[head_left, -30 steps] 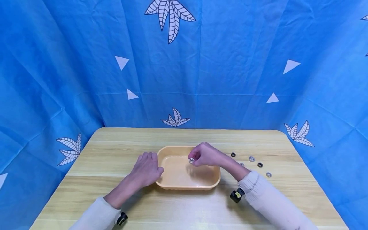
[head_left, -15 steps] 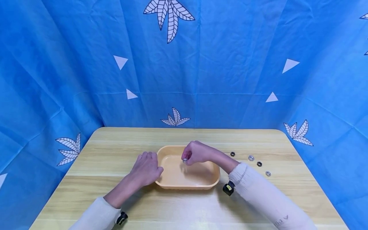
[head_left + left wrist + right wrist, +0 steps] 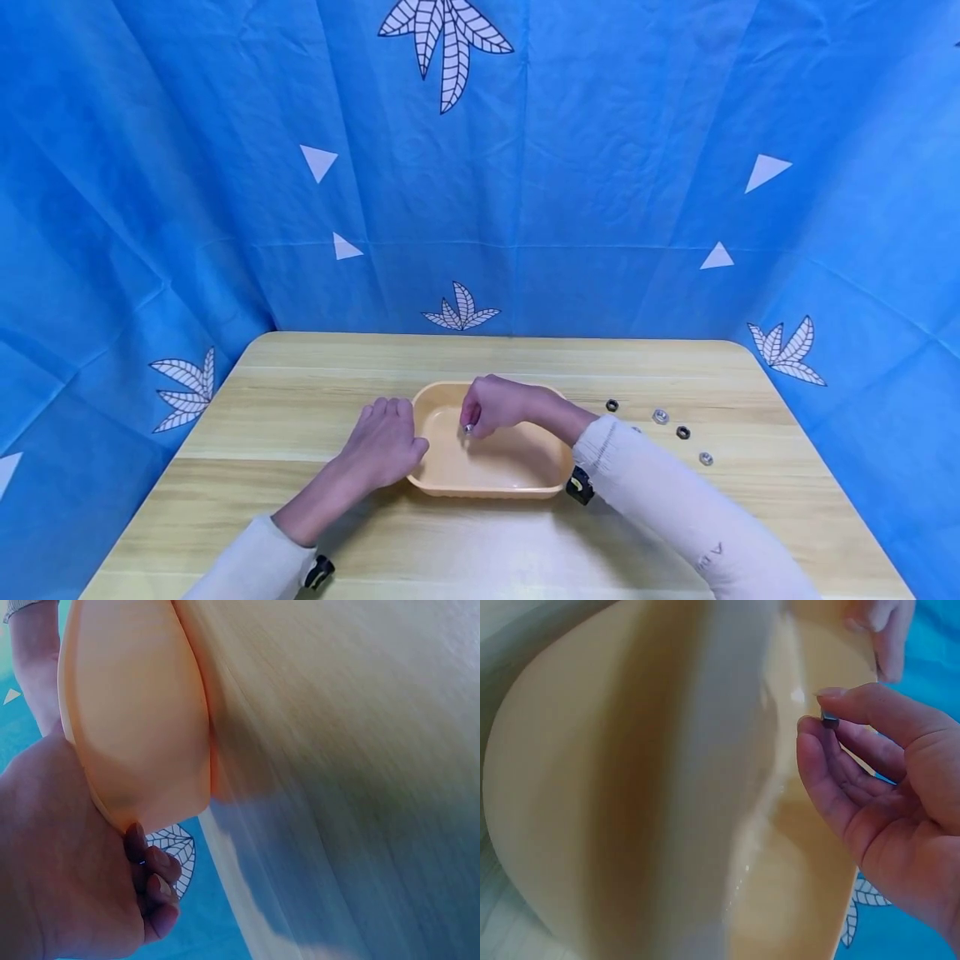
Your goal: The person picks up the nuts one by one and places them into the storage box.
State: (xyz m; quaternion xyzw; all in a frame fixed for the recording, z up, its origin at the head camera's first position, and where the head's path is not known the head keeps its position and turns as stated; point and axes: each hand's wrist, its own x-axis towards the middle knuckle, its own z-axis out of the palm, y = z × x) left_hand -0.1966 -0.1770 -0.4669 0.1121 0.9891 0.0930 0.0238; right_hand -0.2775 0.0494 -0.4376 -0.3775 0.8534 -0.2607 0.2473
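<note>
An orange plastic tray [image 3: 558, 475] sits in the middle of the wooden table. My right hand [image 3: 491, 406] hangs low over the tray's left half and pinches a small silver nut [image 3: 468, 428] between thumb and fingertip; the right wrist view shows the nut [image 3: 829, 718] in that pinch above the tray [image 3: 592, 787]. My left hand [image 3: 382, 442] rests against the tray's left end, fingers curled at its rim. In the left wrist view the left hand [image 3: 142, 881] touches the tray's outer wall [image 3: 142, 720].
Several loose nuts, silver and black, lie on the table to the right of the tray: one black [image 3: 612, 405], one silver [image 3: 660, 415], another black [image 3: 682, 432]. The wooden table [image 3: 300, 392] is backed by a blue patterned cloth.
My right hand has carried the nut leftward and down, from over the tray's middle into its left half. The left hand has stayed at the tray's end.
</note>
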